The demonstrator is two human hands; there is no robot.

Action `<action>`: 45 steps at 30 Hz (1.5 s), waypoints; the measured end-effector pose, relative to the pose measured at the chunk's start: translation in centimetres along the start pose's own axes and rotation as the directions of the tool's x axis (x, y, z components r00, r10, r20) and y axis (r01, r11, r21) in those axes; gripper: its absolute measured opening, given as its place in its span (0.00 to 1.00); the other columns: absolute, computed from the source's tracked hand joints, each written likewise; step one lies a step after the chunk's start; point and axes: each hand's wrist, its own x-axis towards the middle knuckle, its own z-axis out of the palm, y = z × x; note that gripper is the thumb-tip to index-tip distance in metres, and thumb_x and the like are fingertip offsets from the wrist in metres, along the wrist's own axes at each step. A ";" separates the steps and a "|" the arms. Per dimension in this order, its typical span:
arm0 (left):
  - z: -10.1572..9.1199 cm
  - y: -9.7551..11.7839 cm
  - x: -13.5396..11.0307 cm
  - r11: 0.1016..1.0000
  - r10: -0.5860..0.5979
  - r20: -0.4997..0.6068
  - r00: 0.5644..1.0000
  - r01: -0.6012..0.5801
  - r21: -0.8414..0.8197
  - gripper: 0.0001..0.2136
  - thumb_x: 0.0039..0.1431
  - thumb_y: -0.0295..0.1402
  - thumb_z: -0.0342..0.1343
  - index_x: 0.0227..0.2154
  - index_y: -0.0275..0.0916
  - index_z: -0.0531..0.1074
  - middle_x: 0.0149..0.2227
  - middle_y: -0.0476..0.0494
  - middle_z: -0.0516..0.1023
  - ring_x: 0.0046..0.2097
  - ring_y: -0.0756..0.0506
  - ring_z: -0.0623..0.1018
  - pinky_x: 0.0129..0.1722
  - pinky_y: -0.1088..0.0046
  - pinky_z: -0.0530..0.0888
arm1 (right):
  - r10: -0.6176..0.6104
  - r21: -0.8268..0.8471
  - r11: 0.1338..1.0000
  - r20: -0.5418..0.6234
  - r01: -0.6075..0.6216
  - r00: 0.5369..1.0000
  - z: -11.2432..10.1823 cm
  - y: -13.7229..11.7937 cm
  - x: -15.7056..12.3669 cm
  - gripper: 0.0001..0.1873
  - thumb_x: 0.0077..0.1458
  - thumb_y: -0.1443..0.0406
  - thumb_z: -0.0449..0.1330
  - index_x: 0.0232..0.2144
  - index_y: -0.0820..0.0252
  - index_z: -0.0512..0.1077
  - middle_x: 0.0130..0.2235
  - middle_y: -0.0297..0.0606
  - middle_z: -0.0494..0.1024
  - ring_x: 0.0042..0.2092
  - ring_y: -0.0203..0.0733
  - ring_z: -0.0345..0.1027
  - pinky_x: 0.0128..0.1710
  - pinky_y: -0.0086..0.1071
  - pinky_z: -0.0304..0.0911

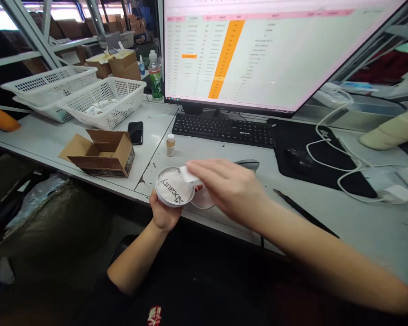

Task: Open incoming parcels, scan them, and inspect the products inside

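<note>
My left hand (166,215) is wrapped round a shallow round tin (175,186) at the table's front edge. Inside the rim lies a white sheet printed with dark lettering that seems to read "beauty". My right hand (231,189) reaches over from the right, its fingers together on a small white piece (187,174), perhaps a pad or folded paper, at the tin's right rim. Partly covered by that hand, a pale round disc (204,200) rests on the table. Behind the tin stands a small capped bottle of amber liquid (170,146).
An open cardboard box (104,156) and a phone (136,132) lie to the left, before white baskets (104,102). A keyboard (222,131) sits under a large monitor (258,54). To the right are a black pen-like tool (304,212), a mouse (298,158) and white cables.
</note>
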 end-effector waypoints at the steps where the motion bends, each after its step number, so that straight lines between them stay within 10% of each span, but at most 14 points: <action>1: 0.2 -0.2 -0.1 1.000 -0.015 -0.027 1.000 0.014 -0.021 0.33 0.54 0.62 0.46 0.53 0.45 0.72 0.55 0.41 0.77 0.67 0.30 0.65 0.63 0.49 0.66 | -0.050 0.015 0.999 0.070 0.049 0.996 -0.1 -0.7 0.5 0.20 0.68 0.64 0.51 0.57 0.59 0.73 0.58 0.43 0.77 0.57 0.54 0.72 0.59 0.53 0.67; 7: 0.8 0.9 -0.8 0.977 -0.080 0.133 0.988 0.104 -0.184 0.35 0.52 0.63 0.50 0.52 0.40 0.74 0.45 0.38 0.79 0.61 0.27 0.71 0.60 0.47 0.68 | 0.165 0.343 0.924 0.048 -0.171 0.985 0.3 0.7 -1.7 0.36 0.64 0.52 0.59 0.69 0.49 0.56 0.70 0.44 0.60 0.70 0.58 0.52 0.68 0.61 0.51; 12: 2.0 1.2 -1.1 0.961 0.031 0.152 0.988 0.012 -0.277 0.33 0.55 0.64 0.48 0.51 0.42 0.74 0.47 0.39 0.79 0.54 0.33 0.77 0.61 0.52 0.67 | 0.363 0.846 0.295 0.331 -0.444 0.871 3.8 0.5 -4.7 0.65 0.44 0.34 0.64 0.73 0.46 0.37 0.73 0.51 0.51 0.71 0.61 0.48 0.65 0.57 0.57; 15: 2.5 1.0 -1.3 0.964 -0.025 0.194 0.981 0.075 -0.254 0.37 0.53 0.66 0.48 0.51 0.40 0.74 0.46 0.37 0.79 0.53 0.32 0.77 0.58 0.52 0.69 | 0.390 0.904 0.146 0.321 -0.402 0.863 4.5 -0.5 -4.7 0.66 0.43 0.38 0.69 0.73 0.46 0.37 0.70 0.51 0.58 0.68 0.58 0.56 0.63 0.53 0.60; 18: 2.4 1.0 -1.5 0.971 -0.109 0.241 0.964 0.155 -0.183 0.38 0.50 0.66 0.50 0.51 0.38 0.74 0.42 0.36 0.80 0.55 0.28 0.75 0.57 0.47 0.70 | 0.402 0.899 0.249 0.243 -0.361 0.883 2.6 -0.1 -3.9 0.61 0.47 0.42 0.70 0.72 0.46 0.41 0.68 0.51 0.59 0.65 0.57 0.62 0.62 0.53 0.63; 24: 1.4 -0.3 -2.0 0.988 -0.152 0.195 0.969 0.156 -0.001 0.34 0.51 0.60 0.57 0.53 0.39 0.74 0.50 0.38 0.80 0.63 0.29 0.69 0.64 0.51 0.64 | 0.157 0.463 0.789 0.484 -0.404 0.861 -1.9 0.9 -2.1 0.56 0.46 0.51 0.72 0.71 0.50 0.50 0.68 0.46 0.61 0.68 0.59 0.56 0.67 0.53 0.56; 29: 1.2 -0.4 -1.7 0.957 -0.286 0.236 0.929 0.288 0.028 0.37 0.52 0.63 0.57 0.56 0.39 0.72 0.52 0.37 0.79 0.59 0.30 0.74 0.60 0.52 0.68 | 0.096 0.358 0.880 0.511 -0.313 0.854 -2.5 0.6 -1.2 0.55 0.47 0.53 0.71 0.71 0.52 0.51 0.66 0.45 0.64 0.65 0.57 0.62 0.63 0.49 0.63; 34: 1.7 0.5 -1.3 0.724 -0.630 0.500 0.594 0.683 0.100 0.45 0.50 0.71 0.49 0.57 0.37 0.70 0.42 0.32 0.81 0.38 0.33 0.81 0.38 0.51 0.77 | -0.048 0.428 0.874 0.548 -0.231 0.835 -3.4 1.5 -0.8 0.51 0.47 0.58 0.71 0.69 0.52 0.55 0.65 0.43 0.66 0.64 0.54 0.63 0.62 0.43 0.64; 40: 1.6 -0.6 -2.0 0.962 -0.266 0.339 0.902 0.272 0.030 0.37 0.49 0.58 0.65 0.58 0.41 0.70 0.55 0.35 0.76 0.56 0.34 0.75 0.51 0.61 0.75 | 0.230 0.228 0.895 0.503 -0.385 0.833 -2.2 1.2 -2.0 0.53 0.47 0.51 0.70 0.69 0.58 0.54 0.65 0.49 0.66 0.64 0.59 0.62 0.64 0.54 0.61; 45: 0.8 -0.9 -1.4 0.966 -0.253 0.400 0.881 0.208 0.152 0.41 0.46 0.55 0.70 0.61 0.43 0.67 0.56 0.35 0.75 0.54 0.35 0.76 0.46 0.64 0.75 | 0.151 0.217 0.940 0.429 -0.264 0.890 -2.1 0.7 -3.4 0.53 0.51 0.50 0.70 0.71 0.50 0.48 0.71 0.47 0.55 0.71 0.60 0.50 0.66 0.56 0.58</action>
